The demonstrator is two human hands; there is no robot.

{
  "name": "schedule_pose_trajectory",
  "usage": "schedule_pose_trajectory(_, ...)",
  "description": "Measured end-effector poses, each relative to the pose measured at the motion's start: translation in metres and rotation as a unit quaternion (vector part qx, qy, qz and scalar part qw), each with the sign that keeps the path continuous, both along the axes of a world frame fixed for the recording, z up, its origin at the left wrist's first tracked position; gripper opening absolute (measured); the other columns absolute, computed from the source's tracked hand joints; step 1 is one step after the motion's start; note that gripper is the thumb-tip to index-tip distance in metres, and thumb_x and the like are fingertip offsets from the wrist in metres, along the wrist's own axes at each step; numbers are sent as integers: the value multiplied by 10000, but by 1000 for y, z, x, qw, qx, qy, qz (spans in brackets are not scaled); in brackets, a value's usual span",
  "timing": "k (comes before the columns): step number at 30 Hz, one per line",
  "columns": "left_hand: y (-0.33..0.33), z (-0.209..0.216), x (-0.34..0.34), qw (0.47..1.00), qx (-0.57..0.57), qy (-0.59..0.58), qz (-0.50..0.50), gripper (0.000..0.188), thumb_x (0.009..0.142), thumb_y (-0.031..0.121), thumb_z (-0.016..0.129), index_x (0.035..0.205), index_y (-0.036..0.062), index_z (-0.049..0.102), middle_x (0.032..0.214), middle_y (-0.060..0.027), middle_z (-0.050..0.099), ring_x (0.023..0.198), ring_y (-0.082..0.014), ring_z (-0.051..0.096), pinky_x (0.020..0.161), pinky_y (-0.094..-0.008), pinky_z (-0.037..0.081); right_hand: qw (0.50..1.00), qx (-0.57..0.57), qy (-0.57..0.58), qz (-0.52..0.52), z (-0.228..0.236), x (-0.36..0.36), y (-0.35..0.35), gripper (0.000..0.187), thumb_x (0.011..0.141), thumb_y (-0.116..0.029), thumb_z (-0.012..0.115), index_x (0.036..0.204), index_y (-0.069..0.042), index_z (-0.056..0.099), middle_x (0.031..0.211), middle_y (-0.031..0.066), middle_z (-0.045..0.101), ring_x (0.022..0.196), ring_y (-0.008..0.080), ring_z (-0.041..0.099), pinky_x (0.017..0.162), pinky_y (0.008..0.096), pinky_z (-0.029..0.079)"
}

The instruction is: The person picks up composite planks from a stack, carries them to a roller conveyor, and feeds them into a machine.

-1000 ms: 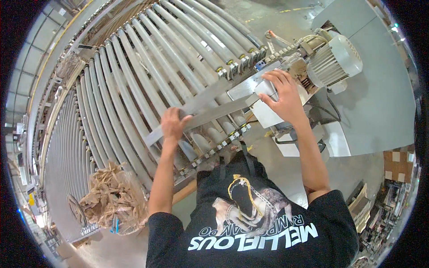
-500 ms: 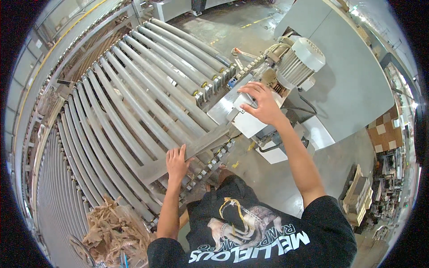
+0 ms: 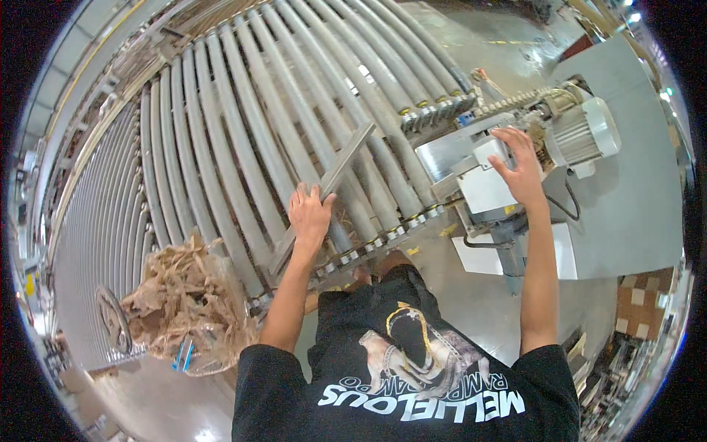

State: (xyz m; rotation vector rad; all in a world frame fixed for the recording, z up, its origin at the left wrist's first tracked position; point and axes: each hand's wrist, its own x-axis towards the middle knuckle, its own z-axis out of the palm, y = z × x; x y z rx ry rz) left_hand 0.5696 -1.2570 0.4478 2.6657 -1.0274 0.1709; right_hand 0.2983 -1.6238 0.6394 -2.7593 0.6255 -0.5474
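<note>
The flat grey strip (image 3: 347,163) lay aslant over the rollers (image 3: 250,140) of the conveyor on my feed, its far end angled up and away from the machine. Half a second earlier that end had reached the machine's edge; now a clear gap stood between them, which I judged left the strip steered by the left hand alone.

I saw the left hand (image 3: 309,219) gripping it near the lower half, thumb on one side, fingers over the other. The right hand (image 3: 524,173) held no strip: its thumb and fingers were spread about the white block (image 3: 486,153) on the machine, though I couldn't tell how firmly they touched it.

Beyond that hand sat the finned motor (image 3: 582,138). Left of the person, a clear bag (image 3: 230,295) bulged with crumpled brown material (image 3: 177,283).
</note>
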Motion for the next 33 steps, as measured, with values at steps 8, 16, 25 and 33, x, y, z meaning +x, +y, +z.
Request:
schedule_pose_trajectory(8, 29, -20, -3, 999, 19, 15, 22, 938, 942, 745, 608, 1478, -24, 576, 1412, -219, 564, 1298, -389, 524, 1162, -514, 367, 1000, 18, 6, -13, -2, -1, 0, 505, 914, -245, 770, 1390, -117, 657, 1453, 126, 616, 1442, 346, 468, 1236, 476, 340)
schedule_pose_trajectory(16, 29, -19, -11, 1000, 13, -3, -14, 804, 872, 532, 773, 1435, -4, 566, 1300, -171, 599, 1209, -348, 565, 1107, -483, 404, 1000, -1, 9, -11, -3, -1, -2, 506, 913, -239, 778, 1391, -125, 656, 1449, 97, 625, 1435, 344, 476, 1228, 474, 348)
schedule_pose_trajectory(25, 42, -21, 19, 997, -46, 9, 62, 565, 916, 391, 793, 1309, 24, 622, 1149, -160, 720, 1060, -342, 689, 917, -471, 525, 1000, 8, -10, -11, -9, -4, -8, 480, 935, -273, 782, 1381, -128, 680, 1442, 96, 641, 1425, 328, 496, 1221, 461, 361)
schedule_pose_trajectory(33, 72, 1, -13, 983, -38, 126, 129, 455, 968, 336, 750, 1303, 46, 649, 1211, -142, 701, 1140, -359, 658, 987, -472, 507, 998, 40, -23, -32, -6, -5, -3, 476, 941, -263, 786, 1385, -127, 682, 1448, 90, 646, 1444, 319, 491, 1237, 453, 351)
